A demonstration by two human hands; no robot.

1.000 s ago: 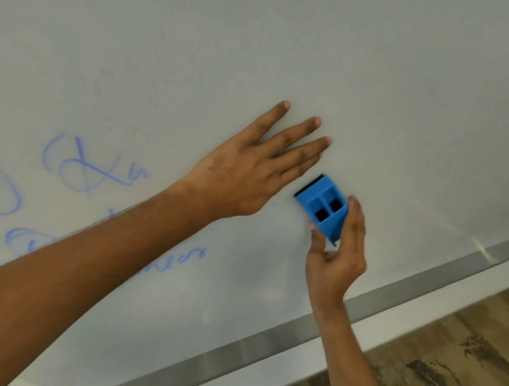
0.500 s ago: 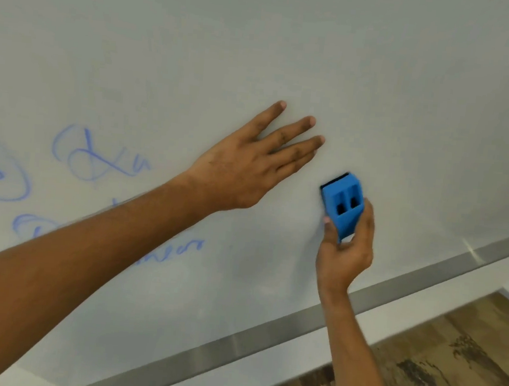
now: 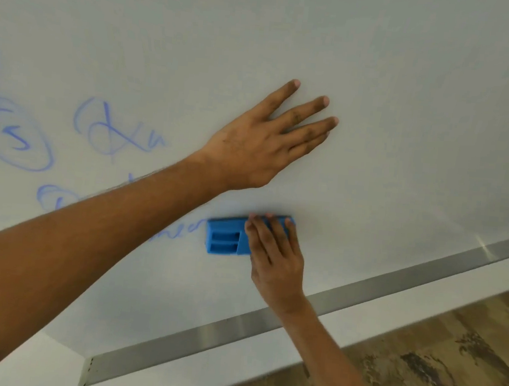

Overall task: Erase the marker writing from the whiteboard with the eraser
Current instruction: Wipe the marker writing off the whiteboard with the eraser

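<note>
The whiteboard [image 3: 381, 65] fills most of the view. Blue marker writing [image 3: 114, 131] sits at its left: circled scribbles, and a lower word [image 3: 182, 231] partly hidden by my left forearm. My left hand [image 3: 269, 145] lies flat on the board with fingers spread, holding nothing. My right hand [image 3: 275, 256] presses a blue eraser [image 3: 224, 236] against the board, lying horizontal, its left end touching the tail of the lower word. The right fingers cover the eraser's right half.
A metal frame strip [image 3: 362, 288] runs along the board's lower edge, rising to the right. Below it is a white wall band, then a worn wooden floor [image 3: 432, 362] at the lower right.
My right hand has turned the eraser from upright to horizontal and carried it down and left, under my left hand, onto the end of the lower word. My left hand stays flat.
</note>
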